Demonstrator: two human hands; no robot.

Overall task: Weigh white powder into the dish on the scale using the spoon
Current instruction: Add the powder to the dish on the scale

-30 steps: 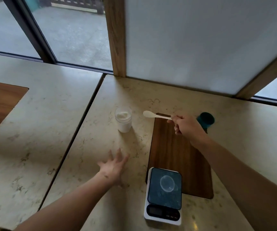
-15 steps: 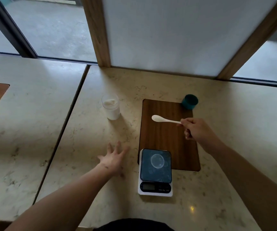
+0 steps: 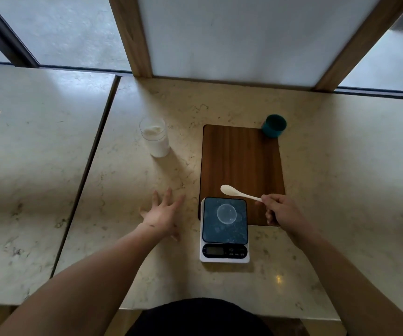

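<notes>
- Right hand point(image 3: 283, 210): closed in a pinch on the handle end of the spoon point(image 3: 238, 193); sits just right of the scale point(image 3: 224, 229), over the near right corner of the wooden board point(image 3: 241, 163).
- Spoon: white, long axis running from the right hand up and to the left; bowl hangs just beyond the scale's far edge, over the board. Whether the bowl carries powder cannot be told.
- Left hand point(image 3: 163, 214): open, fingers spread, palm down on the surface point(image 3: 329, 190) just left of the scale; grips nothing.
- Scale: dark platform with a white base, display panel toward the person; far edge overlaps the near end of the board.
- Dish point(image 3: 226, 213): clear, round, centred on the scale platform; looks empty, so weighing appears not yet begun.
- Glass of white powder point(image 3: 155, 139): clear, upright, filled most of the way; well beyond the scale and to its left, on the bare surface. The left hand lies nearer to it, yet the spoon is in the right hand, which would have to cross the board's left edge to reach it.
- Teal cup point(image 3: 273, 125): beyond the scale to the right, at the board's far right corner; contents not visible.
</notes>
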